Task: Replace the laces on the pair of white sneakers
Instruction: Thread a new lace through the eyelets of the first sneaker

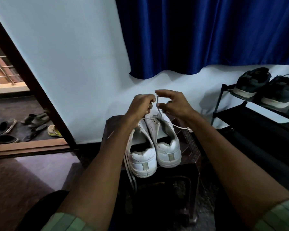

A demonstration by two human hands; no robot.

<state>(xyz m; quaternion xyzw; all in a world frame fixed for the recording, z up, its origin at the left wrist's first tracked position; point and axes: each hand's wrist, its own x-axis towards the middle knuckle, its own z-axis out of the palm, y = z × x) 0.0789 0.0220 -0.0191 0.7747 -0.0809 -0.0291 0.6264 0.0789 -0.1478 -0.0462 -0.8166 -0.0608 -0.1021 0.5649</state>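
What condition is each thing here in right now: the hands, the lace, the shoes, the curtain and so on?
Left hand: fingers curled, gripping the lace.
Right hand: thumb and forefinger pinching the lace end.
Lace: held up between both hands, partly threaded in the right sneaker.
White sneakers: side by side on a dark stool, heels toward the camera.
Stool: upright, bearing the sneakers.
Blue curtain: hanging drawn.
Dark shoes: shelved on the rack.

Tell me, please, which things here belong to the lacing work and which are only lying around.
Part of the job:
- right sneaker
- left sneaker
- lace, pinched by left hand and right hand
- stool under the sneakers

Just lying about:
- dark shoes on the rack
- sandals by the doorway
- blue curtain
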